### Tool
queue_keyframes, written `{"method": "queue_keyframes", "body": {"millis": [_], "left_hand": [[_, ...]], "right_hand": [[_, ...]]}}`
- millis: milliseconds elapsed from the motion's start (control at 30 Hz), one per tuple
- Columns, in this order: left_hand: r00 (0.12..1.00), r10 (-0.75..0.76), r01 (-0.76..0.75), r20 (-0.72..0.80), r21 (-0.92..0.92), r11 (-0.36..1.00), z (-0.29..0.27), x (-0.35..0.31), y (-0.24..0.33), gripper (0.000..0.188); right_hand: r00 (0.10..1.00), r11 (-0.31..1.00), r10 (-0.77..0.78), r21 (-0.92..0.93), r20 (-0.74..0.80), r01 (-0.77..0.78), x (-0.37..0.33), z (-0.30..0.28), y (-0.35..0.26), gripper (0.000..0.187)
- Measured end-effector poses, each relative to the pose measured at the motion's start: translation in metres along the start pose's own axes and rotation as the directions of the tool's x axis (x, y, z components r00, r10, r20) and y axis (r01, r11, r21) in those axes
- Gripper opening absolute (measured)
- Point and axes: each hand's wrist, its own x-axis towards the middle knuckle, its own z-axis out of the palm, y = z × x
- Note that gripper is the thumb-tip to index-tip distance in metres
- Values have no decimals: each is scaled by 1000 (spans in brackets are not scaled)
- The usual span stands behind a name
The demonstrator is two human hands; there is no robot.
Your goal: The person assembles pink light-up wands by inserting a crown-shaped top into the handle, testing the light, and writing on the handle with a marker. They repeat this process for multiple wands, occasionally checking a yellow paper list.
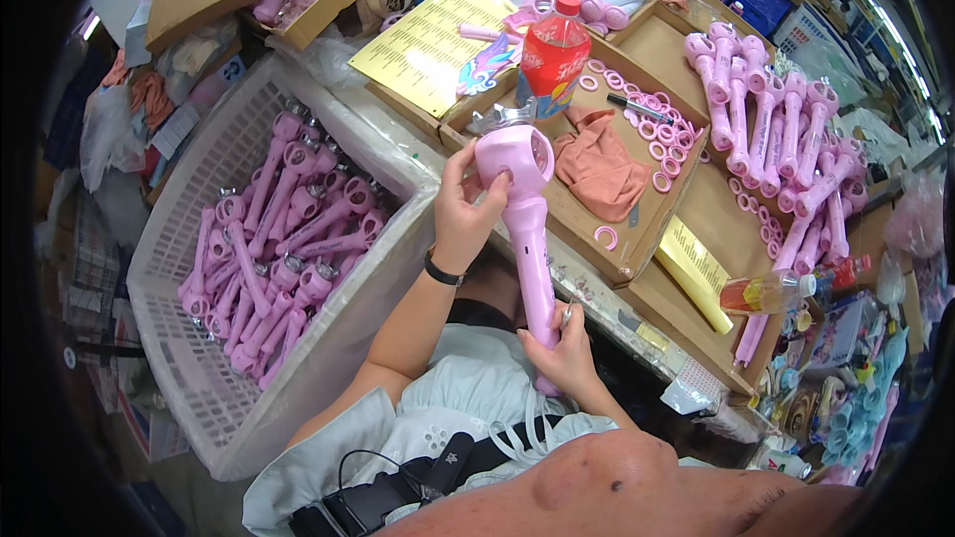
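Note:
A pink plastic toy wand [527,249] slants across the middle, its round hollow head up and its handle toward my body. My left hand [465,214] is closed on the head, with the thumb on its near side. Lower down, my right hand [570,358] wraps round the handle; a small greyish thing shows by its fingers, too small to make out. A clear and silver crown-like piece [502,117] shows at the top of the head. Just beyond it stands a bottle with a red cap and label [553,55].
At left, a white plastic basket [164,313] holds many similar wands. A cardboard tray [637,249] carries pink rings [668,144], an orange-pink cloth [600,164] and a black pen [639,107]. More wands [771,119] are piled at right, near a lying drink bottle [766,291].

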Motion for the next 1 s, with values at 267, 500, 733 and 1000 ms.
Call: {"method": "queue_keyframes", "body": {"millis": [267,500,733,1000], "left_hand": [[994,104,-107,-39,-84,991,2,-8,-5,72],[791,56,597,609,-790,141,12,-33,2,97],[888,-341,456,308,-502,735,-25,5,32,84],[893,-388,449,229,-397,801,-43,-4,41,73]], "right_hand": [[998,958,-44,285,43,30,-1,-2,9,48],[930,724,-206,687,304,-64,5,-8,1,34],[940,929,-15,-352,-340,-113,15,-120,0,22],[957,832,-42,-541,-288,-126,25,-175,29,26]]}}
